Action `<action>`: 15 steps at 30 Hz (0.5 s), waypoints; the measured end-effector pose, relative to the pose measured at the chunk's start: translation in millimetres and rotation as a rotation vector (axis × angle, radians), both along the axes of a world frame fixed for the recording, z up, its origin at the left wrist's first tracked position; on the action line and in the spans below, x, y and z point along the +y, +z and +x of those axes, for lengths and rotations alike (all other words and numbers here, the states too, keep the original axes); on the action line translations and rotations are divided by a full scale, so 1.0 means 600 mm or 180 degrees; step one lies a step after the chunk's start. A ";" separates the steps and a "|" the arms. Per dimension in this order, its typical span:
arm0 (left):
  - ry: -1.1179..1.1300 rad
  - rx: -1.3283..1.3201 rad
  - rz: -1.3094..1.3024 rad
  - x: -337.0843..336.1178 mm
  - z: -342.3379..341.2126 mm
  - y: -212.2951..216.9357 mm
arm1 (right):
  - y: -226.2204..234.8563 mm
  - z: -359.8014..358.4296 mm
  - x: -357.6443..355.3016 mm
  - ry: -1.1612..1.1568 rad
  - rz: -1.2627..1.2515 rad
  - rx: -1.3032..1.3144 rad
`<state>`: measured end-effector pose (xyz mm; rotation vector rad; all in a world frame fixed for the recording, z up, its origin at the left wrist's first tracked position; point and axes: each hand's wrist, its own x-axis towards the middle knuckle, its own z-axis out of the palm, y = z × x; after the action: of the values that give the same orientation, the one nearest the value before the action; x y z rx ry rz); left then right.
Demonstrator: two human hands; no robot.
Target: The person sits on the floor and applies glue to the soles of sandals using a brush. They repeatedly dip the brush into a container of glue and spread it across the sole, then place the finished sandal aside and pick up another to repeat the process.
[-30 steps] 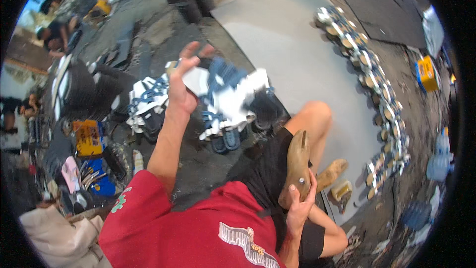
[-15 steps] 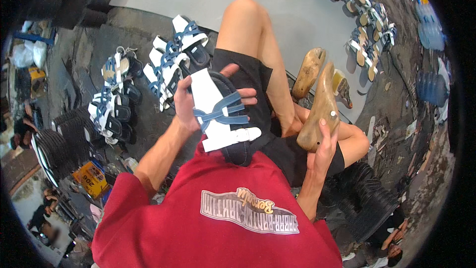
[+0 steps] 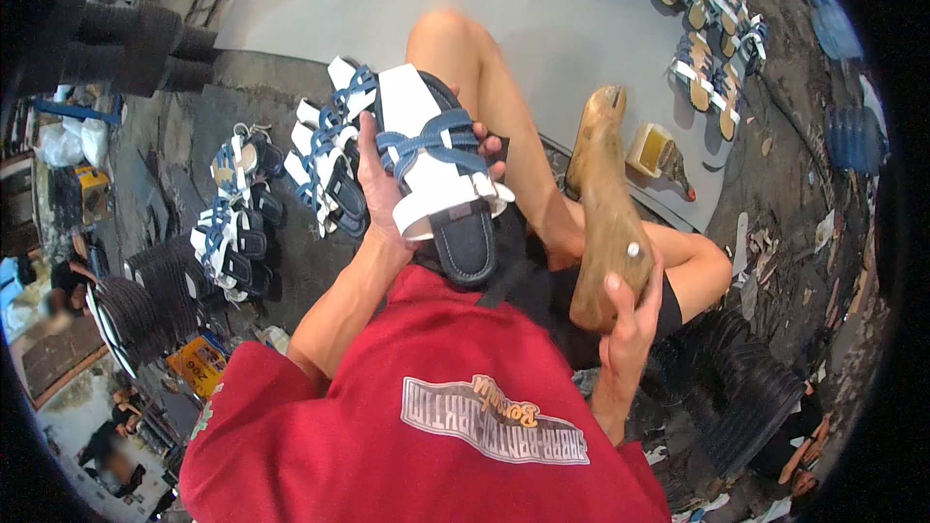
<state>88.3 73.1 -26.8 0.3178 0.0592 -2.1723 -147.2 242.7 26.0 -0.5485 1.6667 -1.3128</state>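
Observation:
My left hand (image 3: 385, 196) grips a white sandal (image 3: 407, 102) with blue crossed straps, a white buckled ankle strap and a black insole. The thumb lies along its left side, while fingertips show at its right edge and the palm is hidden beneath. In my right hand (image 3: 632, 315) is a brown wooden shoe last (image 3: 612, 242), held around its heel end with its narrow end pointing away from me. Sandal and last are apart. Another wooden last (image 3: 582, 160) lies just beyond, partly covered by the held one.
White-and-blue sandals (image 3: 329, 169) stand in rows at the left, with more (image 3: 231, 223) farther left. Beyond my legs lies a grey sheet (image 3: 329, 0), bearing a curved row of sandals (image 3: 697, 68) and a yellowish container with a brush (image 3: 651, 150). Black stacked material (image 3: 722, 392) sits at right.
The sandal has tilted, showing more of its heel and insole, and my left fingers have closed around its edge. My right hand has brought the last slightly lower and turned it.

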 end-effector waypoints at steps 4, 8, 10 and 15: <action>0.0179 -0.0348 -0.0147 -0.055 -0.034 0.010 | 0.081 0.002 0.011 0.0952 -0.0044 0.0755; 0.0065 -0.0225 -0.0233 -0.080 -0.076 0.021 | 0.109 0.029 0.009 0.1282 0.0122 0.0828; 0.0084 -0.0578 -0.0516 -0.072 -0.099 0.012 | 0.080 0.057 -0.023 0.1205 0.0084 0.0858; -0.0264 -0.0787 -0.0225 -0.021 -0.145 -0.050 | -0.041 0.102 -0.121 0.0370 -0.0511 0.2000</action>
<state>1.2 60.4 -56.8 0.5537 -0.1720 -2.1945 -86.2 170.1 1.6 -1.2325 1.9910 -1.2682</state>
